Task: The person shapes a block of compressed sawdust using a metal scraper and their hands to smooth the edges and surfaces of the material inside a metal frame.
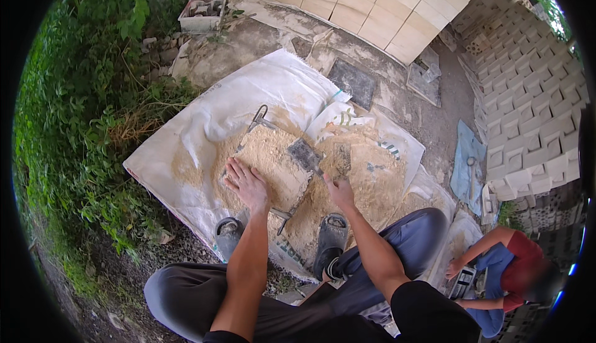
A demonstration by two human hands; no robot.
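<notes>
Left hand: the person's left hand (246, 183) lies palm down with fingers extended and a little apart, pressed to the tan powder (273, 146) near its left edge; it grips nothing.
Right hand: the right hand (339, 193) is curled around the near end of a dark flat tool (303, 154), whose blocky head reaches the right side of the packed powder.
Mould: a rectangular mould (267, 122) sits between the two hands on the sheet, filled with powder, a metal loop handle (259, 112) at its far end and another bar at its near end, toward the feet.
Sheet: a white woven sheet (242, 88) spreads beneath it all, creased and dusted.
Loose powder: a broad heap (379, 178) lies right of the mould, partly over printed sacking.
Feet: dark sandals (331, 243) stand on the sheet's near side, one on each side of the mould's near end.
Left side: green plants (93, 126) crowd the sheet; a white tub (202, 24) with things in it stands beyond.
Far side: pale stacked blocks (366, 1) rise behind a dark slab (352, 83) on the ground.
Right side: a blue sheet (464, 157) bears a long-handled tool (471, 175), beside a wall of patterned blocks (534, 113).
Co-worker: a person in a red top (518, 262) bends at lower right, hands at a small frame (462, 281).
</notes>
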